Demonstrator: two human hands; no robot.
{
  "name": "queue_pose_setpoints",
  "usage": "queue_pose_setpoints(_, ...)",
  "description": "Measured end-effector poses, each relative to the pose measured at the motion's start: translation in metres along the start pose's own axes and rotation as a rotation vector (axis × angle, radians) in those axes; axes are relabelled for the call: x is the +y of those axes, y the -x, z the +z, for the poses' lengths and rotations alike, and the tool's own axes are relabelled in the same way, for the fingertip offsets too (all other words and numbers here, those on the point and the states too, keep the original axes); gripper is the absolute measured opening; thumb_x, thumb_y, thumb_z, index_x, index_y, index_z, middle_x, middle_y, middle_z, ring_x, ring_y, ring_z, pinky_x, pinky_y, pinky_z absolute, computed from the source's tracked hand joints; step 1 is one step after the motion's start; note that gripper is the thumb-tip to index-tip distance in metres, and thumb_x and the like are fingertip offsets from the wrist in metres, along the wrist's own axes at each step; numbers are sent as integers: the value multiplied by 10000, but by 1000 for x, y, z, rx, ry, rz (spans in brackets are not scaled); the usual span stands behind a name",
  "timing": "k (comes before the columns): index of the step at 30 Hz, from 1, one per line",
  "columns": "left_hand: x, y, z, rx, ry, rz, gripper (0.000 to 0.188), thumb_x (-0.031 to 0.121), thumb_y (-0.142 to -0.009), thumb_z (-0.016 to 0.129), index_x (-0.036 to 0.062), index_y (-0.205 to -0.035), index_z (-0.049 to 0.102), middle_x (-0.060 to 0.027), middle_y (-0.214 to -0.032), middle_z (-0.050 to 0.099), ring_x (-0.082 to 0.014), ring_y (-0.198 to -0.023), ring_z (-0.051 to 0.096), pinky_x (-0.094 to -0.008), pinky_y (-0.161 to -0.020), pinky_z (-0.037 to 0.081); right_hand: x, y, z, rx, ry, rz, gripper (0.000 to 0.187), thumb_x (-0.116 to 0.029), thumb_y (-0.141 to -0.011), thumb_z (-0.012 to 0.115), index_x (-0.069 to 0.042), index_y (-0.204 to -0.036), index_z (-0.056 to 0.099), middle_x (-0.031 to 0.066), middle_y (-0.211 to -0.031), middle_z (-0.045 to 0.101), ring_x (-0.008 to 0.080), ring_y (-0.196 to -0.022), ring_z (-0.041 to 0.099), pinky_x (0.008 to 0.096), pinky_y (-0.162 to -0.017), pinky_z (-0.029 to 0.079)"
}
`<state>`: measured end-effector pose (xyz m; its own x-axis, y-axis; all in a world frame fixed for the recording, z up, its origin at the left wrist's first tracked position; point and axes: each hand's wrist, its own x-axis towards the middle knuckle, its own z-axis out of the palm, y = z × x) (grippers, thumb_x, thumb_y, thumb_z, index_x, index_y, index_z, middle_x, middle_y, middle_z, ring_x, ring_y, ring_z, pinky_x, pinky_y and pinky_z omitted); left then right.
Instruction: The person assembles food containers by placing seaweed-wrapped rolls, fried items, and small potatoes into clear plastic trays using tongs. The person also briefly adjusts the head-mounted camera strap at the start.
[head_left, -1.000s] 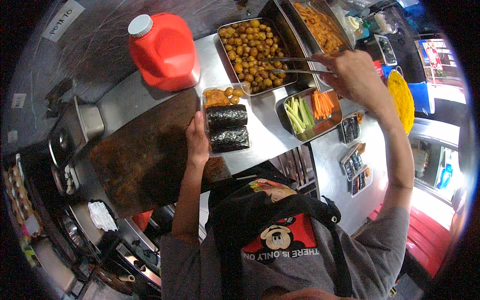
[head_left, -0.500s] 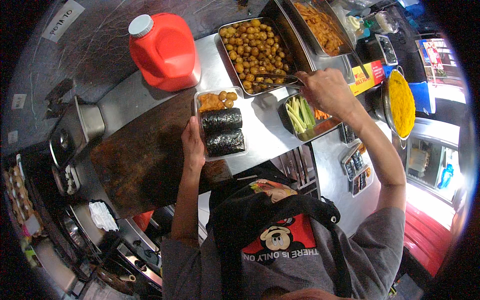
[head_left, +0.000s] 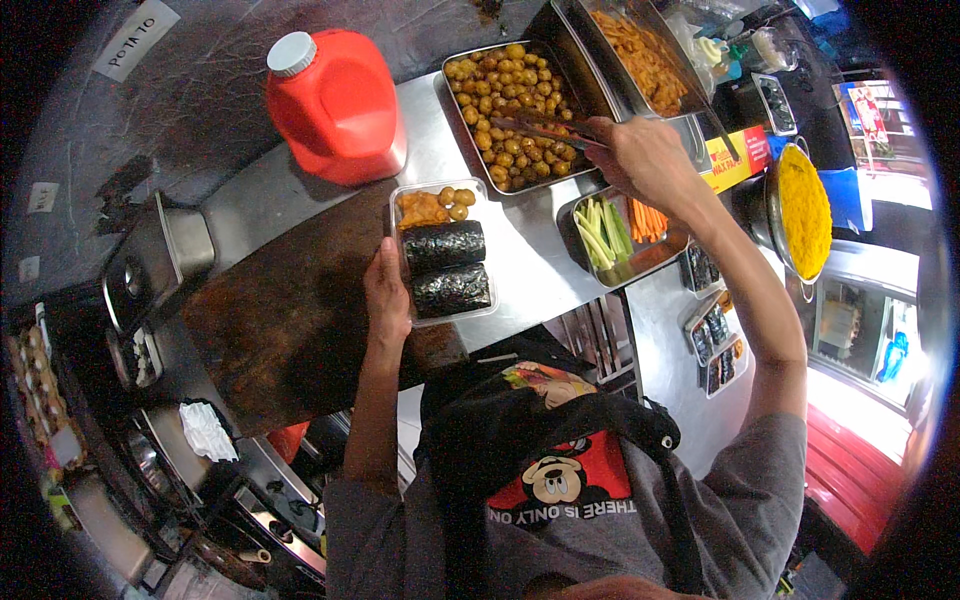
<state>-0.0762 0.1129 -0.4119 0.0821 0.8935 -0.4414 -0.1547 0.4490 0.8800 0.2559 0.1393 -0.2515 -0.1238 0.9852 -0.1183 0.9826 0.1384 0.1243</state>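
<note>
My left hand [head_left: 385, 292] grips the left side of a clear plastic box [head_left: 491, 290]. Two seaweed-wrapped rolls [head_left: 444, 246] lie in it, with orange-brown food [head_left: 425, 208] and several small potatoes [head_left: 459, 200] at its far end. My right hand [head_left: 643, 165] is closed on a pair of tongs [head_left: 545, 130], whose tips reach over a steel tray [head_left: 472, 137] of small browned potatoes [head_left: 515, 85]. Whether the tips hold a potato, I cannot tell.
A red jug [head_left: 335, 110] stands behind a dark cutting board [head_left: 290, 300]. Right of the box, a tray holds cucumber strips [head_left: 603, 232] and carrot strips [head_left: 648, 222]. Beyond are a pan of orange-brown food [head_left: 640, 60], a bowl of yellow shreds [head_left: 803, 212] and filled boxes [head_left: 708, 335].
My right hand and the tongs have moved up and slightly left, farther over the potato tray. The box stays in my left hand, with another potato seemingly in it.
</note>
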Motion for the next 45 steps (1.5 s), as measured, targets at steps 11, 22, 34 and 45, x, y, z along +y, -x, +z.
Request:
queue_pose_setpoints(11, 12, 5, 7, 40, -19, 14, 501, 440, -1008, 412, -12, -1064, 621, -40, -983, 632, -135, -892, 562, -284, -830, 442, -21, -63, 26, -1, 42, -56, 237, -265, -844, 606, -31, -875, 631, 174, -691, 644, 354, -673, 656, 456, -596, 528)
queue_pose_setpoints(22, 13, -2, 6, -12, 58, -7, 458, 411, -1012, 407, 6, -1016, 620, -38, -934, 620, -118, -845, 558, -274, -785, 453, 1, -71, 33, -56, -14, 11, 235, -286, -816, 639, -102, -953, 685, 197, -769, 660, 384, -763, 652, 478, -657, 528)
queue_pose_setpoints(34, 7, -10, 7, -21, 84, -16, 459, 416, -1009, 412, 0, -1035, 605, -48, -948, 616, -137, -858, 560, -291, -790, 451, 10, -32, 21, 58, -125, 33, 267, -300, -816, 642, -86, -973, 663, 195, -769, 662, 372, -758, 659, 478, -659, 533)
queue_pose_setpoints(45, 5, -6, 5, -17, 44, 13, 469, 416, -1013, 409, -8, -1006, 609, -35, -917, 606, -122, -842, 541, -285, -785, 441, 14, -41, -12, 43, 18, 148, 292, -289, -869, 594, -147, -1116, 659, 178, -742, 660, 363, -700, 653, 457, -633, 531)
